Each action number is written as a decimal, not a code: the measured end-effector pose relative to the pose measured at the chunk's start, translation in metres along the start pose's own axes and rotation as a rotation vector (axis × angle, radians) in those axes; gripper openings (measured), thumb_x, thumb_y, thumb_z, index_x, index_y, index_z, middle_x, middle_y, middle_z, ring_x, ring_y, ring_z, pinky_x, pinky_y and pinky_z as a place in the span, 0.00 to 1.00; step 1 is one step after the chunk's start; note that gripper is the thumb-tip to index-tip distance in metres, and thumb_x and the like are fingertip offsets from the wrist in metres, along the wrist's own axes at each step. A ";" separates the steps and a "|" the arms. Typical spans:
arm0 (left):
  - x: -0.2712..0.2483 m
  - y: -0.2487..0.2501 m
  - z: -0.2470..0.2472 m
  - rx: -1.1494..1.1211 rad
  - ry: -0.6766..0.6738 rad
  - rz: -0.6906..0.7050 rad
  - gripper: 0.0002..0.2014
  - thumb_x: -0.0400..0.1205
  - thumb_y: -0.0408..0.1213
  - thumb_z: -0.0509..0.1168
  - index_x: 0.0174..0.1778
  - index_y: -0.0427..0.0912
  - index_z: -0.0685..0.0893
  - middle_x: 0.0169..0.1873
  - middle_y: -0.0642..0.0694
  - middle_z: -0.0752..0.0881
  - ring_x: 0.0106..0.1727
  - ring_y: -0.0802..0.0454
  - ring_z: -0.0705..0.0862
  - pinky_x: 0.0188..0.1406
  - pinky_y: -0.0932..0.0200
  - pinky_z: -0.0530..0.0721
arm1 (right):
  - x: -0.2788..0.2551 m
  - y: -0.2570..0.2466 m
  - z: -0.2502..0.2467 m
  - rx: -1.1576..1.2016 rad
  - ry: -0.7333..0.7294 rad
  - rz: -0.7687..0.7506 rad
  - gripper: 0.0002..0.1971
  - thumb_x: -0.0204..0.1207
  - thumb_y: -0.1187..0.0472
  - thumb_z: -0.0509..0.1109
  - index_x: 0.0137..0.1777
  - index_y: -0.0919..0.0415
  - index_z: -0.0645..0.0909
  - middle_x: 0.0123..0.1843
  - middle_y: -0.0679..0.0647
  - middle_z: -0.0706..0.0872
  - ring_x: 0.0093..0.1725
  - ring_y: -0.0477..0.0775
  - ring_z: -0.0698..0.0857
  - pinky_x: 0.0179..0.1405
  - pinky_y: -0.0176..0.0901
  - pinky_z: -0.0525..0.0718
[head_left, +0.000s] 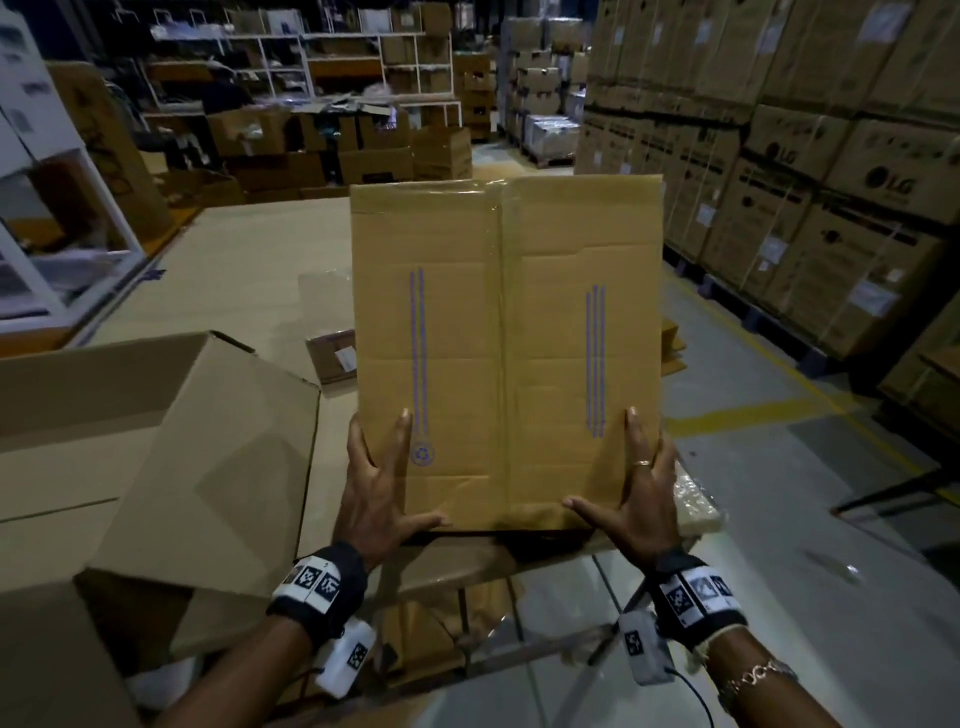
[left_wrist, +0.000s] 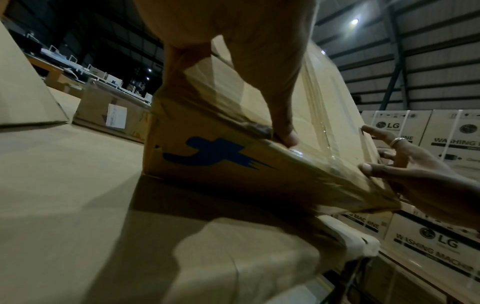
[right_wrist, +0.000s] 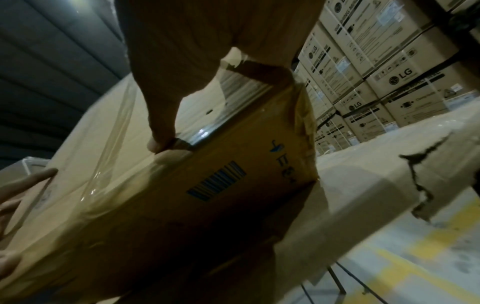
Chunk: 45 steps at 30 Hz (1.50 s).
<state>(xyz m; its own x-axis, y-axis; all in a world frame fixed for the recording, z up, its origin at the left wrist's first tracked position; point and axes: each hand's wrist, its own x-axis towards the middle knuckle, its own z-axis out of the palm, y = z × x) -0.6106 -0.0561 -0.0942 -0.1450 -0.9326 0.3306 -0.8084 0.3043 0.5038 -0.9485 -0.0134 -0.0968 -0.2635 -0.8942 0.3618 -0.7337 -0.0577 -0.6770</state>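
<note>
Your left fingers (head_left: 401, 434) and right fingers (head_left: 635, 436) lie straight and spread apart on the top of the box (head_left: 506, 322). Some run down its sides, and the left thumb (head_left: 423, 519) and right thumb (head_left: 584, 506) lie along its near edge. Nothing curls round it; you press it in from both sides.

Under your fingers the box is tilted, its near edge raised off the table (head_left: 234, 270). Whether its far edge rests there I cannot tell. Between your fingers clear tape (head_left: 496, 291) runs the length of the centre seam, and more wraps the near edge, so the sealing looks done. What seems left is carrying the box to its place and setting it down.

Just outside your right fingers lies a clear-wrapped bundle (head_left: 698, 499), and outside your left fingers stands a large open carton (head_left: 156, 441). Beyond your left fingers a small labelled parcel (head_left: 332, 358) sits on the table. Far past your right fingers rise stacked washing-machine cartons (head_left: 831, 182); far ahead of the left ones stands white shelving (head_left: 322, 57).
</note>
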 end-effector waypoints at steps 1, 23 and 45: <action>-0.007 0.003 0.003 0.015 0.008 -0.020 0.76 0.50 0.64 0.86 0.88 0.65 0.43 0.86 0.34 0.38 0.84 0.25 0.58 0.74 0.30 0.77 | -0.006 0.002 0.003 0.012 0.008 -0.003 0.69 0.52 0.33 0.87 0.87 0.34 0.44 0.86 0.59 0.48 0.85 0.69 0.55 0.77 0.77 0.68; -0.076 0.042 -0.008 0.180 0.094 -0.109 0.65 0.69 0.44 0.82 0.88 0.62 0.37 0.87 0.35 0.35 0.82 0.27 0.67 0.67 0.36 0.84 | -0.067 -0.020 -0.005 0.013 0.144 -0.031 0.54 0.71 0.45 0.81 0.88 0.42 0.47 0.87 0.61 0.50 0.84 0.70 0.58 0.79 0.73 0.64; 0.040 0.111 -0.183 0.016 0.424 0.190 0.24 0.86 0.64 0.56 0.67 0.52 0.82 0.69 0.44 0.75 0.65 0.41 0.80 0.56 0.45 0.84 | 0.047 -0.176 -0.135 -0.344 0.361 -0.210 0.33 0.77 0.24 0.53 0.71 0.42 0.81 0.75 0.57 0.75 0.79 0.71 0.64 0.69 0.69 0.77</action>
<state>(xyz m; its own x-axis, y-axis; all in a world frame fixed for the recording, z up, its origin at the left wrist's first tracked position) -0.6019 -0.0240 0.1214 -0.0481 -0.6977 0.7148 -0.7993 0.4560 0.3914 -0.9162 0.0145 0.1262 -0.2429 -0.6661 0.7052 -0.9406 -0.0161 -0.3392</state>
